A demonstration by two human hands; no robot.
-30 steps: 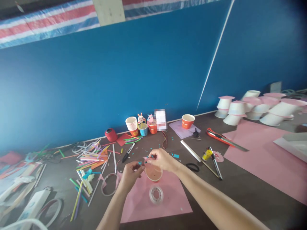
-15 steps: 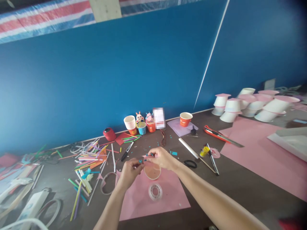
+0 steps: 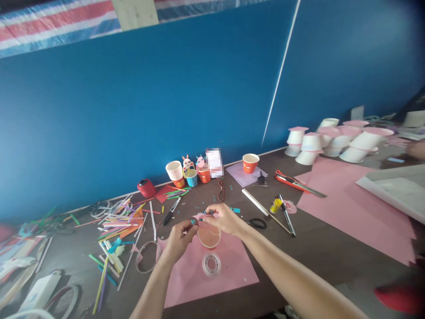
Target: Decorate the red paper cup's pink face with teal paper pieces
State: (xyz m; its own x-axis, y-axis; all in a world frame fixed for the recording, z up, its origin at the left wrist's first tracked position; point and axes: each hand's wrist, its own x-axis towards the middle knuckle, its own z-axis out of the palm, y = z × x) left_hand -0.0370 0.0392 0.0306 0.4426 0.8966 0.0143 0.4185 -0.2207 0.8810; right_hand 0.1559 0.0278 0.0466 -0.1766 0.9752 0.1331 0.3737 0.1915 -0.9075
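My left hand (image 3: 182, 237) has its fingers pinched together, with a small teal piece (image 3: 193, 221) at the fingertips. Just right of it, my right hand (image 3: 221, 218) is closed on a small dark teal piece (image 3: 205, 214) near the far rim of a round clear container. That container (image 3: 210, 237) lies over a pink sheet (image 3: 192, 283), below both hands. A clear tape roll (image 3: 211, 264) rests on the same sheet, nearer to me.
Loose coloured straws (image 3: 119, 221) and a large ring (image 3: 148, 257) lie left. Behind stand stacked paper cups (image 3: 174, 170). To the right are an orange cutter (image 3: 292, 181), a yellow glue pot (image 3: 275, 205), black scissors (image 3: 257, 223) and white cups with pink discs (image 3: 310, 148).
The view has shifted slightly to the right. My hands have parted a little, with the left hand's fingertips lower and farther from the right hand's.
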